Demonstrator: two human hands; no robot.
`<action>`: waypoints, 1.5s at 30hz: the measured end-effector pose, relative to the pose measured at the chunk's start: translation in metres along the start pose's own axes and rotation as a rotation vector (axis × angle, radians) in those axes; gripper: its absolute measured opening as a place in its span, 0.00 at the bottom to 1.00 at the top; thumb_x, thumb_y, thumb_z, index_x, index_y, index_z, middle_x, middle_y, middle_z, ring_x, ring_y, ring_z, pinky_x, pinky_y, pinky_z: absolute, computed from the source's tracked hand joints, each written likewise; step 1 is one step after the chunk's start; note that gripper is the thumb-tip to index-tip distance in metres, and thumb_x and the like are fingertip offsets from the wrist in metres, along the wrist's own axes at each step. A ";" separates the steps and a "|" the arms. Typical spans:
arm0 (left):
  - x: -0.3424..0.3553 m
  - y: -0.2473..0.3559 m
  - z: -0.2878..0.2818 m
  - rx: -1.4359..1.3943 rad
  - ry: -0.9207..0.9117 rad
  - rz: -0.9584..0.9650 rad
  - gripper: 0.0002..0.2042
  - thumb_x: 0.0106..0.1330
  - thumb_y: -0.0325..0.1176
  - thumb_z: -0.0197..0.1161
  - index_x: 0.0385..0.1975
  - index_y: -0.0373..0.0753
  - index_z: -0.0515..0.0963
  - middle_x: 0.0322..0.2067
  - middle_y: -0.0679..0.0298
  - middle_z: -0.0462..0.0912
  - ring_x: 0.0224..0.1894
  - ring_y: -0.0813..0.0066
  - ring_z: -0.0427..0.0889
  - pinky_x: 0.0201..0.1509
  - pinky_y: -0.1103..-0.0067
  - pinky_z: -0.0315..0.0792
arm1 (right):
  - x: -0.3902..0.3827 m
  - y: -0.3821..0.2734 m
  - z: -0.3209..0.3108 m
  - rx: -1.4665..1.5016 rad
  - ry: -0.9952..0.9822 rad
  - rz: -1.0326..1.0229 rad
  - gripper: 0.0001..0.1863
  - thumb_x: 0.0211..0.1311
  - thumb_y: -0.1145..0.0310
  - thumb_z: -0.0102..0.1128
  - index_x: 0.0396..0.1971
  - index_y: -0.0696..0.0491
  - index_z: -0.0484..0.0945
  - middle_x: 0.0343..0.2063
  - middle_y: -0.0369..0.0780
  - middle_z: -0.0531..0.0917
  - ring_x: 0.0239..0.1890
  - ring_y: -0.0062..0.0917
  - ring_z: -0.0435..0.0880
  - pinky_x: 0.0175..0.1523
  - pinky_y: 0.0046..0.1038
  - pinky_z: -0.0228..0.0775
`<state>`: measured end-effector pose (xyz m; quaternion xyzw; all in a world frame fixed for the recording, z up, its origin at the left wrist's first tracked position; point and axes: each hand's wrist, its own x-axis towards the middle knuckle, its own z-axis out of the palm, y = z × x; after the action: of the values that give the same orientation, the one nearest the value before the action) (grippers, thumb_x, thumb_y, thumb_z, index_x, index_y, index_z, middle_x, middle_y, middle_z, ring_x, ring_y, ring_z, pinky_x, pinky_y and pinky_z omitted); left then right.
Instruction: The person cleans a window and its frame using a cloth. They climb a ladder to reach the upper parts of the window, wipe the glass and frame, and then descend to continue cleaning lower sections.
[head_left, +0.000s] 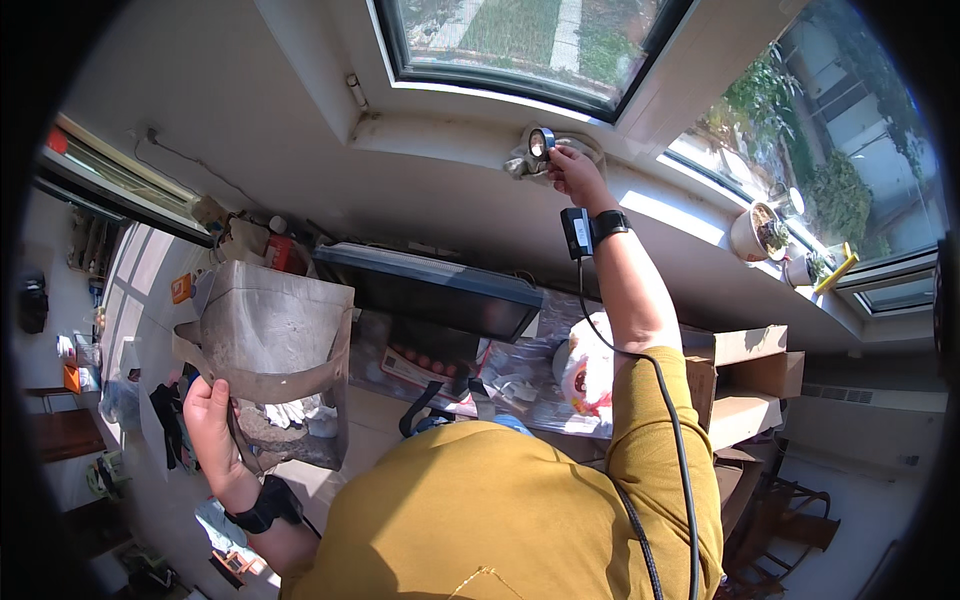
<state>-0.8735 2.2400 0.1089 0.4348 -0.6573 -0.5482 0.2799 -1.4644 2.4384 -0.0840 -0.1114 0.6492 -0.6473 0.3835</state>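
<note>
My right hand point(577, 176) reaches up to the windowsill and pinches a small round ring like a roll of tape point(548, 140), dark-rimmed with a pale middle. Behind it lies a crumpled greyish plastic bag or cloth point(592, 148). Low on the left, my left hand point(212, 428) grips the rim of a large grey waste bag or bin point(268, 325), thumb up and the other fingers mostly hidden. Crumpled white paper point(290, 411) and dark dirt show in its opening. Both wrists wear black straps, and a cabled black box point(576, 233) sits at the right one.
A dark monitor point(430, 290) stands against the wall below the sill. Potted plants point(758, 232) line the sill at the right. Open cardboard boxes point(745, 385) stack beside my right arm, near a white and red plastic bag point(588, 375). Wooden chairs point(790, 525) stand at the lower right.
</note>
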 end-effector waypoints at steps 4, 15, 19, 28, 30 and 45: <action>-0.014 0.006 -0.002 -0.005 0.002 0.017 0.12 0.63 0.41 0.63 0.30 0.38 0.73 0.21 0.73 0.72 0.20 0.87 0.66 0.25 0.89 0.60 | 0.024 0.022 -0.020 0.662 0.002 0.410 0.19 0.71 0.55 0.41 0.28 0.54 0.70 0.18 0.31 0.71 0.19 0.16 0.69 0.20 0.15 0.58; -0.041 0.006 -0.015 -0.006 0.079 0.023 0.10 0.68 0.38 0.57 0.30 0.38 0.73 0.21 0.71 0.73 0.20 0.86 0.67 0.25 0.87 0.60 | 0.011 0.018 0.013 -0.794 0.763 -0.387 0.29 0.52 0.58 0.61 0.50 0.61 0.67 0.45 0.55 0.75 0.49 0.46 0.76 0.54 0.37 0.69; -0.044 0.001 -0.016 -0.011 0.144 0.032 0.10 0.66 0.36 0.59 0.26 0.38 0.72 0.19 0.71 0.72 0.20 0.86 0.67 0.25 0.87 0.60 | -0.003 0.015 0.025 -1.102 0.744 -0.395 0.32 0.47 0.53 0.66 0.49 0.56 0.71 0.43 0.53 0.79 0.48 0.43 0.77 0.54 0.36 0.70; -0.049 -0.008 -0.028 -0.008 0.178 0.024 0.10 0.66 0.37 0.60 0.26 0.38 0.71 0.19 0.70 0.72 0.20 0.85 0.67 0.25 0.87 0.61 | 0.002 -0.018 0.011 -1.323 0.659 -0.253 0.23 0.48 0.65 0.67 0.44 0.55 0.72 0.42 0.49 0.78 0.47 0.43 0.79 0.50 0.37 0.73; -0.051 -0.010 -0.031 -0.019 0.174 0.011 0.10 0.66 0.37 0.60 0.27 0.38 0.71 0.19 0.70 0.72 0.20 0.85 0.67 0.25 0.87 0.61 | 0.001 -0.024 0.010 -1.328 0.709 -0.193 0.20 0.50 0.67 0.64 0.43 0.55 0.72 0.43 0.47 0.78 0.47 0.42 0.79 0.50 0.36 0.73; -0.047 -0.015 -0.030 -0.004 0.176 0.013 0.09 0.68 0.36 0.57 0.26 0.40 0.72 0.19 0.71 0.73 0.18 0.87 0.68 0.23 0.88 0.61 | 0.006 0.012 0.010 -1.154 0.571 -0.332 0.28 0.41 0.51 0.72 0.38 0.54 0.75 0.38 0.47 0.80 0.45 0.38 0.79 0.49 0.35 0.71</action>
<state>-0.8222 2.2667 0.1069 0.4765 -0.6320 -0.5075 0.3406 -1.4580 2.4284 -0.0956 -0.2216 0.9420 -0.2505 -0.0296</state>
